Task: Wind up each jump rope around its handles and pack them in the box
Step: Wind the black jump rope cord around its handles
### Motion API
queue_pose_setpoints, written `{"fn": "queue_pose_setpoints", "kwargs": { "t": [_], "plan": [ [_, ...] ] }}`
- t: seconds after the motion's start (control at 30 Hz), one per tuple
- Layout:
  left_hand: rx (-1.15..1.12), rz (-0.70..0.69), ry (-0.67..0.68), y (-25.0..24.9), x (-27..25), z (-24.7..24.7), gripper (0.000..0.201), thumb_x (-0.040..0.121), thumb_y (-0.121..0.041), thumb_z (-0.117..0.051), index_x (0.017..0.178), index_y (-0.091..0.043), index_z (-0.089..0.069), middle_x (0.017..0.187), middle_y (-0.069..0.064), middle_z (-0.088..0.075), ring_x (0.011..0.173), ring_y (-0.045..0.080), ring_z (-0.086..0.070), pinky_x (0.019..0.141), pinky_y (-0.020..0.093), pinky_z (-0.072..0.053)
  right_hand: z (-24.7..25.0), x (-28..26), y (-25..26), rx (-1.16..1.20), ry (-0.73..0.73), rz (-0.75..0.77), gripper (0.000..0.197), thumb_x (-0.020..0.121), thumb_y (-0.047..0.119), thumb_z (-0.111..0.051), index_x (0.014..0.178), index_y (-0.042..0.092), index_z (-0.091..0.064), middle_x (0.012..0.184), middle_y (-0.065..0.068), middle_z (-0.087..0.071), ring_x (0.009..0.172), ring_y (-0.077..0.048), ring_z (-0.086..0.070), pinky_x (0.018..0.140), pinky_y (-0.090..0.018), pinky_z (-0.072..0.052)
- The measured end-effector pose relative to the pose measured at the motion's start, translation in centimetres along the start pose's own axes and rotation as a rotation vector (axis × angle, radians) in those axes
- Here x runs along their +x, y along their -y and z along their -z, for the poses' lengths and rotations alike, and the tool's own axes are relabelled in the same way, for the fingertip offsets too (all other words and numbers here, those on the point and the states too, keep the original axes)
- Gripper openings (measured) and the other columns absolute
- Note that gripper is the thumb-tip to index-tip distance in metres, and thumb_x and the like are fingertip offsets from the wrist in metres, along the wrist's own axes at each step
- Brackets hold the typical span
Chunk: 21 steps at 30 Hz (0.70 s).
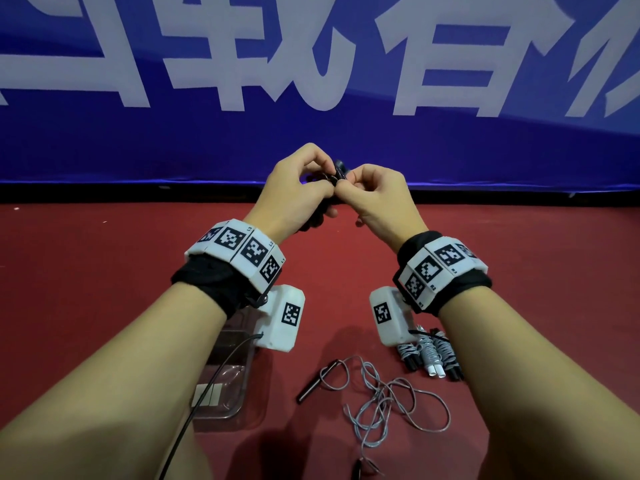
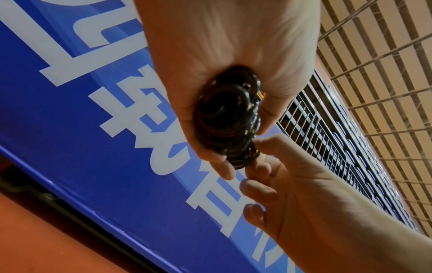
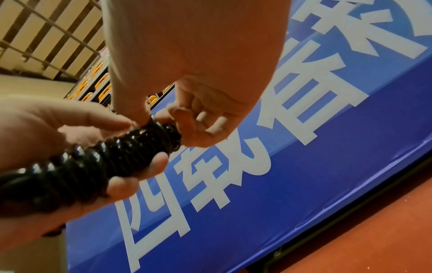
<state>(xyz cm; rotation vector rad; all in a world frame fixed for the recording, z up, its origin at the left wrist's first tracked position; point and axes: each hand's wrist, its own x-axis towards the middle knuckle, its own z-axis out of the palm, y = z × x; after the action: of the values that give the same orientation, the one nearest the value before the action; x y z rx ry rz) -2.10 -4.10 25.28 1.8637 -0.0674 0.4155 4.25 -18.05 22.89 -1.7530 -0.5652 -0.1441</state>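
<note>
I hold a black jump rope [image 3: 98, 164], wound tightly round its handles, raised in front of me. My left hand [image 1: 298, 188] grips the wound bundle [image 2: 229, 118] round its middle. At the bundle's top end, my right hand [image 1: 374, 192] pinches the rope with thumb and forefinger [image 3: 177, 112]. Down on the red floor lies a loose grey rope [image 1: 384, 407] with a black handle [image 1: 317, 381]. Wound ropes [image 1: 429, 351] with black and white handles lie by my right wrist. A clear plastic box [image 1: 228, 379] sits under my left forearm.
A blue banner with white characters [image 1: 311, 81] stands upright across the back of the red floor [image 1: 104, 271]. A black cable [image 1: 194, 410] hangs from my left wrist camera over the box. Another dark handle [image 1: 358, 471] shows at the bottom edge.
</note>
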Motion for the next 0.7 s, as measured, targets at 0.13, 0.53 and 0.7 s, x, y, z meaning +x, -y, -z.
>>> {"fn": "queue_pose_setpoints", "kwargs": {
  "t": [0.13,0.53,0.7],
  "plan": [
    [0.006,0.044,0.014,0.5,0.2,-0.2,0.016,0.092,0.004,-0.059,0.106,-0.004,-0.055,0.095,0.016,-0.068,0.070,0.033,-0.076,0.048,0.030,-0.042,-0.4,-0.1,-0.5,-0.086,0.000,-0.026,0.012,0.082,0.028,-0.065,0.078,0.018,-0.060,0.064,0.007,-0.050,0.060,-0.012,-0.048,0.058,-0.039,-0.051],
    [-0.075,0.105,-0.073,1.4,0.7,-0.2,0.019,0.093,-0.005,-0.068,0.105,-0.010,-0.053,0.102,0.017,-0.071,0.069,0.033,-0.077,0.052,0.035,-0.051,0.4,0.2,-1.0,-0.053,0.110,0.014,0.012,0.091,0.018,-0.073,0.084,0.017,-0.063,0.069,0.003,-0.047,0.058,-0.012,-0.048,0.053,-0.036,-0.050],
    [-0.062,0.096,-0.135,1.7,0.8,-0.9,0.025,0.095,-0.009,-0.069,0.110,0.000,-0.051,0.092,0.017,-0.070,0.058,0.025,-0.074,0.049,0.036,-0.050,-0.7,0.2,-1.4,-0.221,-0.102,0.029,0.014,0.083,0.038,-0.069,0.079,0.026,-0.063,0.067,0.012,-0.056,0.060,-0.008,-0.051,0.067,-0.044,-0.055]
  ]
}}
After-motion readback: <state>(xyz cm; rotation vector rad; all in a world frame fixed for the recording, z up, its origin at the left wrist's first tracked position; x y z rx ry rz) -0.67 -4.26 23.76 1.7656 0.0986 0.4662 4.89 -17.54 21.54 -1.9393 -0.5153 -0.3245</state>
